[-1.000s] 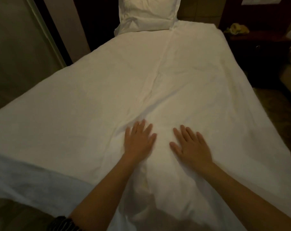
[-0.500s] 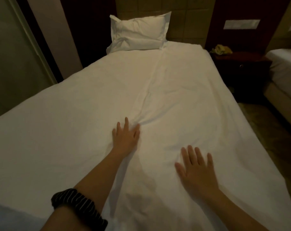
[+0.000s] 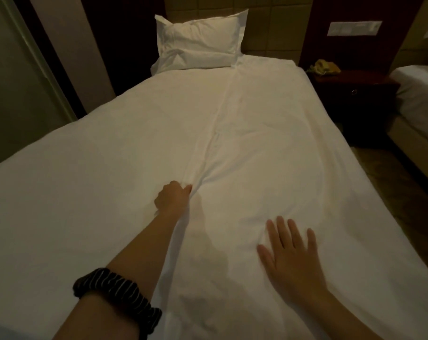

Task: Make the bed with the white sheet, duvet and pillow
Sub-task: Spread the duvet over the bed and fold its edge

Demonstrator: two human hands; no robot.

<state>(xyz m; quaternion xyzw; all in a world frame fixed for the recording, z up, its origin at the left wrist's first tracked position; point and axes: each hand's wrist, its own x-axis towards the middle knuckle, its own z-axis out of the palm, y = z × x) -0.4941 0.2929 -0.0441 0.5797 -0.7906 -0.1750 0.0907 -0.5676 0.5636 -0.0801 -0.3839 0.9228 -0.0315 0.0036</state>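
The white duvet covers the bed and the pillow sits at its head, so you look nearly done; a long ridge down the middle needs flattening. Your left hand pinches the ridge's near end. Your right hand presses flat, fingers spread, nearby on the duvet.

left hand seemingly pinches duvet; right hand flat.

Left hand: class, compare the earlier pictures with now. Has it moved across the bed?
Yes. The left hand went up the duvet toward the pillow, and now pinches its centre crease.
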